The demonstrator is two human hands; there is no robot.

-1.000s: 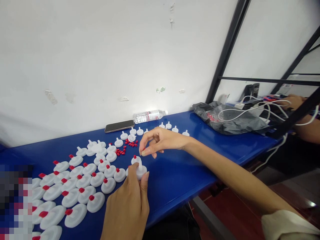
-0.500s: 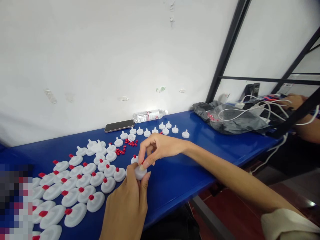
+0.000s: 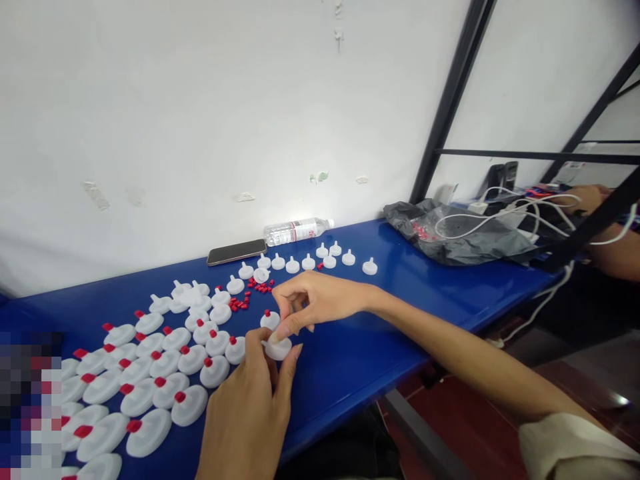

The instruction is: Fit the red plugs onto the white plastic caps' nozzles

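Observation:
Between its thumb and fingers, my left hand (image 3: 245, 410) grips a white plastic spouted lid (image 3: 279, 348) by the rim, just above the table. My right hand (image 3: 315, 305) reaches in from the right, thumb and forefinger pinched at the top of that lid's spout. Those fingertips hide the spout's tip and the small red cap there. Right behind stands a white lid with a red tip (image 3: 270, 320). Loose small red caps (image 3: 240, 303) lie in a scatter beyond my hands. Many red-tipped lids (image 3: 190, 360) spread over the table's left side.
White lids without red tips (image 3: 293, 265) line the back of the blue table (image 3: 345, 360). A phone (image 3: 237, 253) and a clear water bottle (image 3: 299, 231) lie by the wall. A dark plastic bag (image 3: 450, 240), white cables (image 3: 493, 217) and another person's arm (image 3: 613, 250) are to the right.
The lid in my left hand has tilted a little, and my right fingertips have shifted slightly left on it. Red that showed at those fingertips is now hidden. The view has moved slightly.

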